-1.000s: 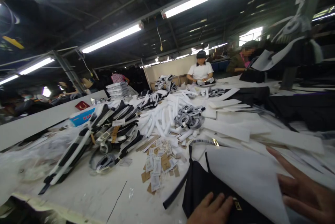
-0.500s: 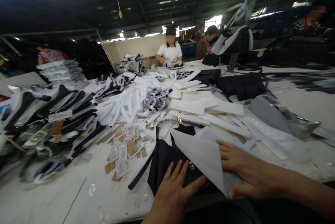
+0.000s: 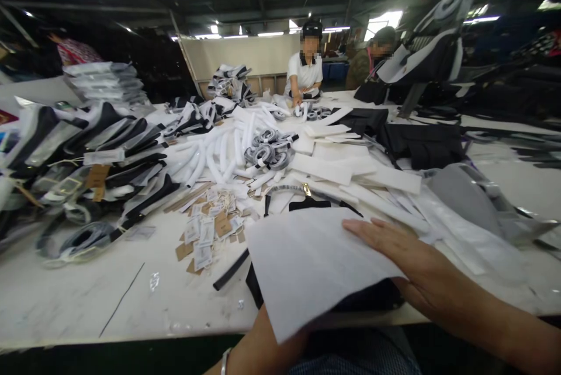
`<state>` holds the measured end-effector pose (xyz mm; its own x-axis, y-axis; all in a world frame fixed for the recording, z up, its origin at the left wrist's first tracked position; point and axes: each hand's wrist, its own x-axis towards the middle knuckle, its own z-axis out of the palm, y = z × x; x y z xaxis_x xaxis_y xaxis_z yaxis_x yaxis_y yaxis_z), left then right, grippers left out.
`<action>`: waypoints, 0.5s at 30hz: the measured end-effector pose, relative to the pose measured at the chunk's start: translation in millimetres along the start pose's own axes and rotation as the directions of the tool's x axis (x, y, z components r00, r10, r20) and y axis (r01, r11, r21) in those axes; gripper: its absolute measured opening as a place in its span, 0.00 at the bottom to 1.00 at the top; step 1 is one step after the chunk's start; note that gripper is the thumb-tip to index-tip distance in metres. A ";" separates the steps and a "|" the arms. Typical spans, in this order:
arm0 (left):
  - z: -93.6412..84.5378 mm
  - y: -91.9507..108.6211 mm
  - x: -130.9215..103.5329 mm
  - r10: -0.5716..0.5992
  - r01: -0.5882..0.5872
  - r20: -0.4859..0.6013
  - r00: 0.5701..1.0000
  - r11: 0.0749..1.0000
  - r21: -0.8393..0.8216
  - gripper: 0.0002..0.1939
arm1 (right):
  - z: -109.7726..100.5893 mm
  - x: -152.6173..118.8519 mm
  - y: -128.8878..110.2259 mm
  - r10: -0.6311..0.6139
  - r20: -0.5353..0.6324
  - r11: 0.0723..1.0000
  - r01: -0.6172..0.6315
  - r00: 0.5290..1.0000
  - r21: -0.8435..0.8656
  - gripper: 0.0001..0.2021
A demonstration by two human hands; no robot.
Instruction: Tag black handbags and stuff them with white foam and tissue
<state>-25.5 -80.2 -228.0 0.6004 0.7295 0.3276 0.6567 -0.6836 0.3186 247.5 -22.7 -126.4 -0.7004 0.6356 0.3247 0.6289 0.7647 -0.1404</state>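
A white sheet (image 3: 302,264) of thin paper-like material lies over a black bag (image 3: 253,288) at the table's front edge. The bag's strap end pokes out on the left, and its black top and handle with a gold buckle (image 3: 306,189) show behind the sheet. My right hand (image 3: 407,258) rests on the sheet's right side, fingers stretched out flat and thumb hidden. My left hand (image 3: 274,334) is mostly beneath the sheet's near left corner, so its fingers are out of sight.
Brown and white tags (image 3: 210,232) lie left of the bag. White foam strips (image 3: 322,169) and coiled straps (image 3: 267,150) are heaped behind it. Wrapped black bags (image 3: 109,147) fill the left, and grey pieces (image 3: 458,197) lie right. A co-worker (image 3: 304,71) stands across the table.
The white sheet has moved left and spread across the bag, covering its front and my left hand's fingers. My right hand has shifted slightly up with it. The camera view has tilted down.
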 end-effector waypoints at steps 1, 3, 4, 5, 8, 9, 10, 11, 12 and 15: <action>-1.3 1.0 1.6 -0.002 0.002 0.015 1.000 1.000 0.005 0.32 | 3.3 3.5 -4.1 -0.032 -0.015 0.998 0.031 0.999 -0.055 0.39; -3.1 1.9 6.0 0.013 -0.015 0.052 0.999 0.999 0.041 0.33 | 16.4 8.2 -11.4 -0.088 0.014 0.987 0.089 0.996 -0.136 0.42; -3.0 1.6 8.2 0.028 -0.032 0.060 0.998 0.997 0.070 0.33 | 25.3 8.9 -14.2 -0.098 0.052 0.983 0.105 0.994 -0.153 0.42; -2.1 0.8 9.9 0.045 -0.051 0.063 0.997 0.994 0.100 0.32 | 35.0 8.3 -16.2 -0.092 0.102 0.982 0.107 0.991 -0.156 0.41; 4.7 -2.4 11.0 0.090 -0.092 0.017 0.996 0.984 0.155 0.28 | 59.4 1.8 -18.5 -0.028 0.266 0.992 0.061 0.964 -0.115 0.44; 7.3 -3.0 10.3 0.106 -0.104 -0.003 0.994 0.979 0.174 0.27 | 64.4 -0.6 -18.4 -0.003 0.307 0.995 0.035 0.952 -0.098 0.46; 9.5 -3.2 9.3 0.127 -0.119 -0.026 0.992 0.972 0.203 0.26 | 67.7 -2.7 -18.2 0.021 0.338 0.997 0.007 0.941 -0.082 0.48; 11.2 -3.0 8.1 0.152 -0.134 -0.054 0.987 0.961 0.241 0.26 | 69.6 -4.2 -17.9 0.041 0.361 0.998 -0.019 0.932 -0.065 0.49; 12.2 -2.3 6.8 0.180 -0.146 -0.095 0.979 0.947 0.285 0.26 | 70.8 -5.2 -17.5 0.056 0.380 0.998 -0.042 0.923 -0.046 0.50; 11.5 1.5 2.4 0.227 -0.132 -0.233 0.946 0.923 0.363 0.24 | 73.8 -7.7 -16.8 0.085 0.418 0.996 -0.093 0.904 -0.003 0.51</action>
<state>-17.8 -79.2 -237.0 0.6101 0.5292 0.5897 0.6923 -0.7181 -0.0717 217.5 -32.6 -195.5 -0.7209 0.6844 -0.1091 0.6920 0.7022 -0.1673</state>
